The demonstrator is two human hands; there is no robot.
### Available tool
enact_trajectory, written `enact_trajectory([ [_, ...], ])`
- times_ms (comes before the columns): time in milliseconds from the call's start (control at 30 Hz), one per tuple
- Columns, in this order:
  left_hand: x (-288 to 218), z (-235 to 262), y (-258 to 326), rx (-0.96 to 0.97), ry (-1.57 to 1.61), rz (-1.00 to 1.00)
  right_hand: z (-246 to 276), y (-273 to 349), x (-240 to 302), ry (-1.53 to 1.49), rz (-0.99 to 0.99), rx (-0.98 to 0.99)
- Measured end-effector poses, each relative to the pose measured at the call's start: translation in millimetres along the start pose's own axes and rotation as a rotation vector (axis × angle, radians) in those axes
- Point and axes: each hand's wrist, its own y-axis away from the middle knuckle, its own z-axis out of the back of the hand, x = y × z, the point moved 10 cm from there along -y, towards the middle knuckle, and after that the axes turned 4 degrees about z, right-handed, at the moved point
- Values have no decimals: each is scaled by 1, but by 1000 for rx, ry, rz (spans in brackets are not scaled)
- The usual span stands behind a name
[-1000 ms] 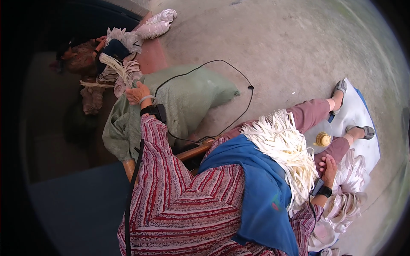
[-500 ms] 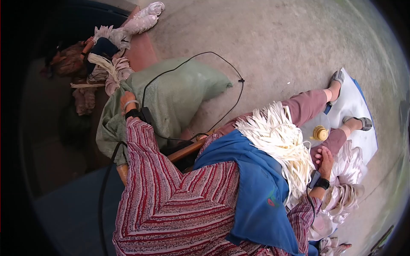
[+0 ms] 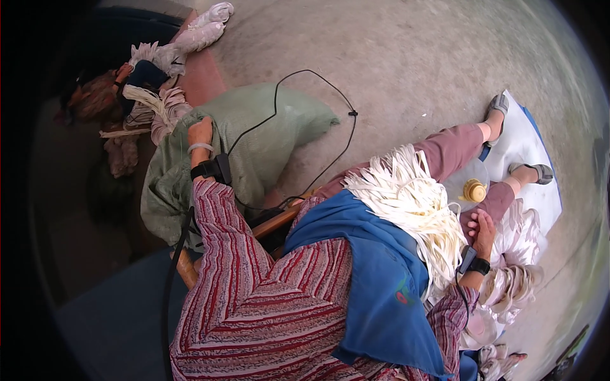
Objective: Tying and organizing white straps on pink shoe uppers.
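Observation:
My left hand (image 3: 201,132) is closed on the bunched cloth of a large green woven sack (image 3: 260,120) at my left; its fingertips are mostly hidden. My right hand (image 3: 483,232) rests by my right thigh, palm partly turned up, its loosely bent fingers apart and holding nothing. Beside it, a heap of long cream-white flat strips (image 3: 406,203) lies across my lap on a blue apron (image 3: 387,279). A small yellowish roll (image 3: 474,190) sits between my legs on a pale translucent sheet or dish (image 3: 456,184).
Bundles of whitish strips in clear wrap (image 3: 518,241) lie along my right side. A black cable (image 3: 346,149) loops over the sack toward my left wrist. My feet lie on a white sheet (image 3: 534,165). Another person (image 3: 98,98) sits at far left among more bundles.
My left hand has shifted slightly right and up along the sack's mouth, and the cloth there has moved with it. My right hand stays by the thigh.

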Motion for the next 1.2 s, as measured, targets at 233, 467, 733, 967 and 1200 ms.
enact_trajectory([
  [233,-75,-39,89,341,39,-217,-5,-2,2,12,-24,0],
  [467,-94,-75,126,558,304,-203,14,-1,-9,12,-21,-31],
  [733,-21,51,90,-400,1005,-111,13,-15,-12,44,-34,6],
  [967,70,70,85,-640,-29,509,10,-12,-7,4,-24,4],
  [1200,146,72,111,-656,-7,854,11,5,16,-9,49,-12],
])
